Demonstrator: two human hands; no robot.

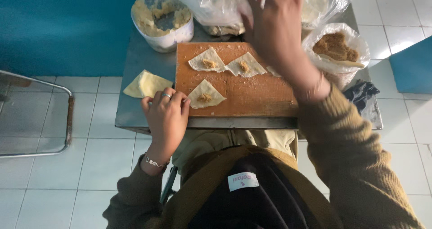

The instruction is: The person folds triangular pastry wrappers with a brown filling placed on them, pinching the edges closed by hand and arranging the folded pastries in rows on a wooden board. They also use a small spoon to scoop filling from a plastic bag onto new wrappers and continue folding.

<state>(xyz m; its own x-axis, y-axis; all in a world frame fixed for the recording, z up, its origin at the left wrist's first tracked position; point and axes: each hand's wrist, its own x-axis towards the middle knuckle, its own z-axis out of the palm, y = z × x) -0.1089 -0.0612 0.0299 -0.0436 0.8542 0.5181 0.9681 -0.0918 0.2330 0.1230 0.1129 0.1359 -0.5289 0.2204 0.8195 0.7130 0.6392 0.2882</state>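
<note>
The left hand (166, 114) rested fingers curled at the cutting board (252, 98) edge, touching a filled wrapper (205, 95) on the tabletop (135, 107): thin, limp, tear-prone, best lifted by a corner. The right hand (272, 24), blurred, reached a plastic bag (220, 8); its grip couldn't be told.

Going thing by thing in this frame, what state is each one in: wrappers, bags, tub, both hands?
Left hand: resting at the board's edge, touching the near wrapper.
Right hand: raised, blurred, at the clear bag.
Far wrappers: flat, open, filling in the middle.
Wrapper stack: unfilled, beside the cutting board.
White tub: uncovered, partly full.
Filling bag: open.
</note>
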